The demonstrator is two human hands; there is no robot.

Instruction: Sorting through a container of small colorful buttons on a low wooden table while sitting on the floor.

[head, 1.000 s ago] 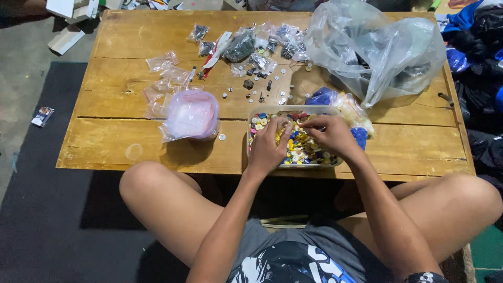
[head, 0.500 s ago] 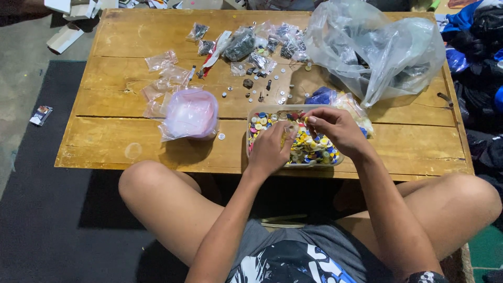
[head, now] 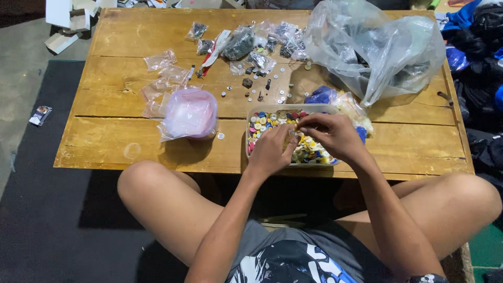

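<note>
Mid-sort: both hands over clear tub (head: 250,137) of coloured buttons (head: 262,123).
Left hand (head: 271,151) and right hand (head: 331,134) pinch something small, unclear what; tub still full, loose pieces (head: 251,87) beyond.

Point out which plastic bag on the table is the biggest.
The big crumpled clear bag at the far right corner; it dwarfs the pink-filled bag and the small packets.

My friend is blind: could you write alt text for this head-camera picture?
Both hands, left hand and right hand, meet over a clear tray of colourful buttons on a wooden table. A pink-filled bag and a large clear bag lie nearby.
</note>
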